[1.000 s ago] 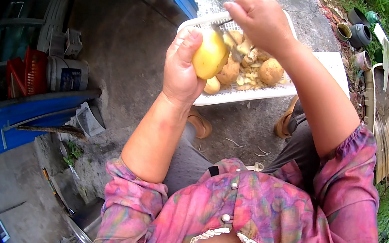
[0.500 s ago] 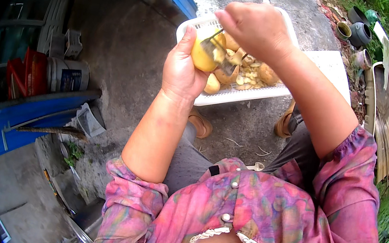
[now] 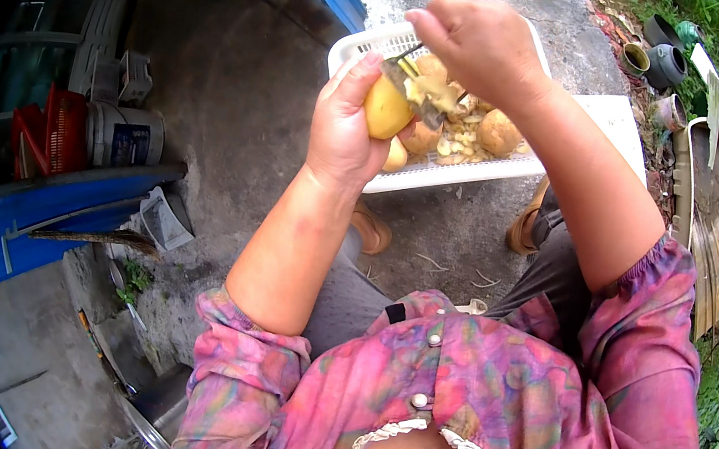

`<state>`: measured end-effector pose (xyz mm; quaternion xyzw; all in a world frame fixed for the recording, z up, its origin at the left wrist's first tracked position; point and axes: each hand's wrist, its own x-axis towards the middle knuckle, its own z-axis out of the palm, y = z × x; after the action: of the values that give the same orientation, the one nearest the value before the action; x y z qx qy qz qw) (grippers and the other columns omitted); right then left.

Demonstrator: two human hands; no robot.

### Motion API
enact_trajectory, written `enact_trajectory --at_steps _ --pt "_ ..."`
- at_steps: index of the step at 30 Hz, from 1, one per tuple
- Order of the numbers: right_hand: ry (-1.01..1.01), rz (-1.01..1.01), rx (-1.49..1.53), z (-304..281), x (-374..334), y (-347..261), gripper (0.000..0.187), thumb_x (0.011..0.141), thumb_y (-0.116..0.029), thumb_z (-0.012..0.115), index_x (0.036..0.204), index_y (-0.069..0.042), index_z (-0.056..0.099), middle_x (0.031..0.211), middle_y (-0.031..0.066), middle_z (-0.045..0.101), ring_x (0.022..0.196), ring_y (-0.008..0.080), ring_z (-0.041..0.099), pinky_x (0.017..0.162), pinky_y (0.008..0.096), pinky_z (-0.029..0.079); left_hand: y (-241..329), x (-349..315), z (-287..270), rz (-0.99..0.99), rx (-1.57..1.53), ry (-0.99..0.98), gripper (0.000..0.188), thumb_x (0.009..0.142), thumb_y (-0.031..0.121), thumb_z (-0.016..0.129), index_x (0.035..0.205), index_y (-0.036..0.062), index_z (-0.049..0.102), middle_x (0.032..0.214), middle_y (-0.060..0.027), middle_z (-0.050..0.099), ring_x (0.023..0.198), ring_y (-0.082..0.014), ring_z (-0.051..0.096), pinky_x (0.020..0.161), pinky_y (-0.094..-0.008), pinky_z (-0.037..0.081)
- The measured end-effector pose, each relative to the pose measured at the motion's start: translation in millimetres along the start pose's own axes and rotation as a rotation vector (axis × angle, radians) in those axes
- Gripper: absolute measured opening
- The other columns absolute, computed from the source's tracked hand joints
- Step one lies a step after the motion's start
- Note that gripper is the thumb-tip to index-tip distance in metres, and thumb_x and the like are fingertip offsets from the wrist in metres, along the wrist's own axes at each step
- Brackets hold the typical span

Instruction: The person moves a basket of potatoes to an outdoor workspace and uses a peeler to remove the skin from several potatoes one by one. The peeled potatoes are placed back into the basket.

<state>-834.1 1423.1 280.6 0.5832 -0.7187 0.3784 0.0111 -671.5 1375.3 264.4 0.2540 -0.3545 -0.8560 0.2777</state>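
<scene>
My left hand [image 3: 344, 126] is closed round a peeled yellow potato [image 3: 385, 110] at the left side of a white plastic basket [image 3: 444, 179]. My right hand [image 3: 487, 51] grips a peeler [image 3: 396, 72]. Its handle is hidden in the fist; two thin dark arms and a grey blade show below. The blade lies against the upper right of the potato, with pale peel pieces clinging to it. Under my hands, the basket holds brown unpeeled potatoes [image 3: 499, 134], a peeled potato [image 3: 396, 154] and a heap of peelings [image 3: 459, 137].
The basket rests on a white board or stool top [image 3: 616, 132], between my feet and legs. A white bucket [image 3: 128, 140] and a red plastic basket [image 3: 66, 133] stand on a ledge at left. Pots [image 3: 666, 64] and a long wooden trough [image 3: 706, 209] line the right, beside plants.
The potato in my left hand has shifted slightly right and is turned a little. My right hand has moved up slightly, and the peeler with its peelings now shows more sharply.
</scene>
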Motion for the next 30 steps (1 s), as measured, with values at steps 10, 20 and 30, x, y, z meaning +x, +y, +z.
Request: enact_trajectory --at_steps 10,20,30 --pt "-0.087 0.16 0.037 0 5 22 0.036 0.088 -0.037 0.05 0.078 -0.006 0.064 0.064 0.0144 0.061 0.061 0.0316 0.059 0.058 0.0401 0.046 4 3 -4 -0.059 -0.054 -0.022 0.042 0.091 0.043 0.047 0.107 0.0043 0.053 0.094 -0.0122 0.063 0.078 -0.0204 0.062 0.06 -0.0303 0.049" --pt "0.264 -0.382 -0.308 10 -3 7 0.026 0.083 -0.029 0.06 0.063 -0.014 0.054 0.054 0.0005 0.057 0.047 0.0186 0.055 0.06 0.0304 0.045 0 -3 10 -0.228 -0.155 0.079 0.036 0.091 0.037 0.048 0.111 0.0074 0.053 0.1 -0.0085 0.061 0.086 -0.021 0.06 0.062 -0.0334 0.051" --pt "0.242 -0.432 -0.313 3 -4 -7 0.029 0.081 -0.03 0.063 0.059 -0.014 0.052 0.053 0.0004 0.054 0.05 0.0181 0.055 0.063 0.0328 0.042 1 1 2 -0.276 -0.3 0.033 0.042 0.094 0.04 0.039 0.116 0.0063 0.05 0.105 -0.0112 0.06 0.089 -0.0249 0.06 0.063 -0.0325 0.053"
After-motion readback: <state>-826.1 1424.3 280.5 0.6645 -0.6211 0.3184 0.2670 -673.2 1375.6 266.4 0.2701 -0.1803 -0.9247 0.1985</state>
